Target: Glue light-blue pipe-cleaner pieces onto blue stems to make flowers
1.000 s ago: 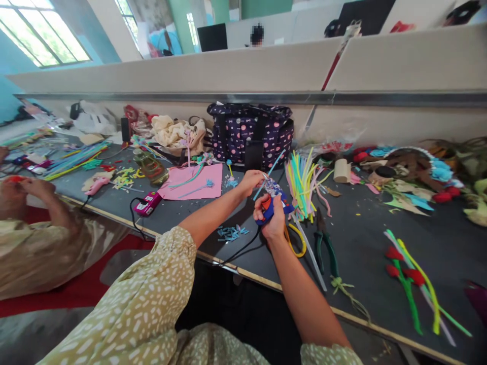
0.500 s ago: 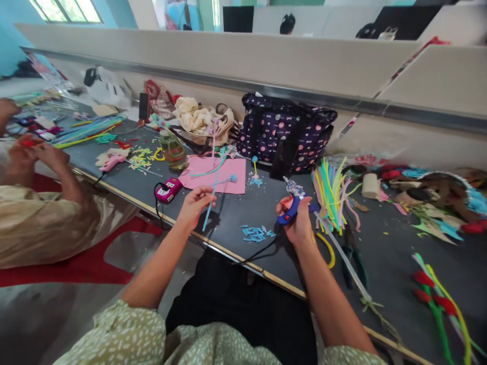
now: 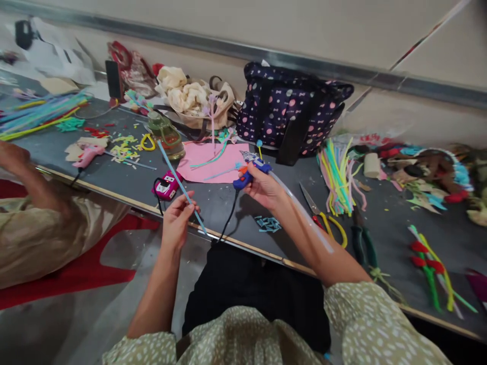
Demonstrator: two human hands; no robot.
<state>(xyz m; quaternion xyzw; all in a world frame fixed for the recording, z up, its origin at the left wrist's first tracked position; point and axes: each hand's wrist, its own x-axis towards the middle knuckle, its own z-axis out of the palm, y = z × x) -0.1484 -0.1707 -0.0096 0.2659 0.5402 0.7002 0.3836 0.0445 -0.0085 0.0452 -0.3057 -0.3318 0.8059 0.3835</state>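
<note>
My left hand (image 3: 178, 223) is closed on a light blue pipe cleaner (image 3: 175, 177) that slants up to the left over the table edge. My right hand (image 3: 263, 187) grips a blue glue gun (image 3: 249, 170) with a glitter-crusted nozzle, held above the dark table (image 3: 388, 253) just right of a pink sheet (image 3: 213, 163). The gun's black cord (image 3: 228, 220) drops over the table edge. A clear glue stick (image 3: 304, 215) lies along my right forearm. Small blue cut pieces (image 3: 268, 223) lie below my right hand.
A polka-dot bag (image 3: 289, 109) stands at the back. Scissors with yellow handles (image 3: 325, 218), green pliers (image 3: 363, 243), a bundle of pipe cleaners (image 3: 338, 175), a pink glue gun (image 3: 87, 156) and a magenta device (image 3: 165, 186) lie about. Another person's arm (image 3: 23, 167) is at left.
The view tilted down. My right hand carried the glue gun left toward the pink sheet. My left hand turned the pipe cleaner so it points up-left. The scissors came into sight.
</note>
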